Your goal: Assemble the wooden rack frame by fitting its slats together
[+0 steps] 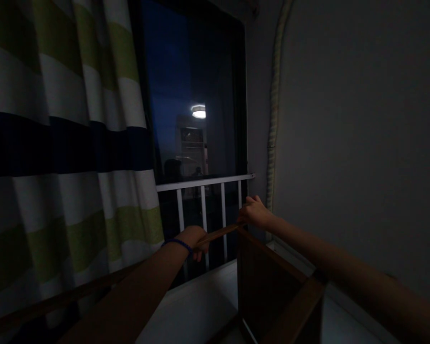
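Note:
A brown wooden piece of furniture (272, 267), made of a dark side panel and narrow rails, stands below the window; its kind is unclear in the dim light. My left hand (193, 237), with a dark blue beaded bracelet (177, 242) at the wrist, is closed around its far wooden rail (220, 232). At the corner where rail and panel meet, my right hand (253, 212) grips the wood with bent fingers. Both arms reach forward. The fingertips of each hand are partly hidden.
White railings (206, 182) cross the dark window (215, 95), which reflects a lit ceiling lamp (198, 112). A striped curtain (68, 143) hangs at left. A wrapped pipe (273, 114) runs down beside the grey wall (361, 124). Below the railings is a white ledge (200, 301).

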`<control>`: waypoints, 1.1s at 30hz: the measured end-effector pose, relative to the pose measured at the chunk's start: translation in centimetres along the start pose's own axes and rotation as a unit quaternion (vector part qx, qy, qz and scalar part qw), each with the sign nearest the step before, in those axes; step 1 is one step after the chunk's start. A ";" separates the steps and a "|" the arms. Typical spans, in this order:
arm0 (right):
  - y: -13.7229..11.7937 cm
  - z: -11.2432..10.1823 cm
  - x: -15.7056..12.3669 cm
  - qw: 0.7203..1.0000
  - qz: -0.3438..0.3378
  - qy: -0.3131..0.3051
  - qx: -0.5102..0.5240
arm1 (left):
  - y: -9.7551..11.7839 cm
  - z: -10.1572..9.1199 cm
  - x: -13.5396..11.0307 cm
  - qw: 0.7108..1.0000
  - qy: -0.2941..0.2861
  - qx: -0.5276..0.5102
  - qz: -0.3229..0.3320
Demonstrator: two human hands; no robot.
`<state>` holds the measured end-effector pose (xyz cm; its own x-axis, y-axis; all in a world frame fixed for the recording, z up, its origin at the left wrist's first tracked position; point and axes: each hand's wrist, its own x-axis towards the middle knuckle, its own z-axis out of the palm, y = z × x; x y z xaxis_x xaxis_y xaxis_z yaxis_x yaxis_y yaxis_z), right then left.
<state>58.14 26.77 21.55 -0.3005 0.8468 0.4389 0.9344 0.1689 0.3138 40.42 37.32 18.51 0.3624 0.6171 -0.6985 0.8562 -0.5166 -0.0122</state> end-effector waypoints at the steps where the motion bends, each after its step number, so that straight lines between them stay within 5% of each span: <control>1: 0.0 0.1 0.0 1.000 0.001 -0.002 0.001 | 0.0 0.0 0.0 1.000 0.001 -0.001 0.000; 12: 0.2 0.9 0.0 0.999 -0.036 -0.018 0.025 | 0.1 0.2 0.3 1.000 0.000 0.004 0.000; 33: -0.5 3.1 0.0 0.994 0.039 -0.009 0.102 | 0.5 0.3 -0.2 0.999 -0.020 -0.022 0.029</control>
<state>58.31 28.32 18.78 -0.2240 0.8699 0.4394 0.9746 0.1995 0.1020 40.67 36.73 18.48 0.3979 0.5628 -0.7245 0.8500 -0.5234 0.0602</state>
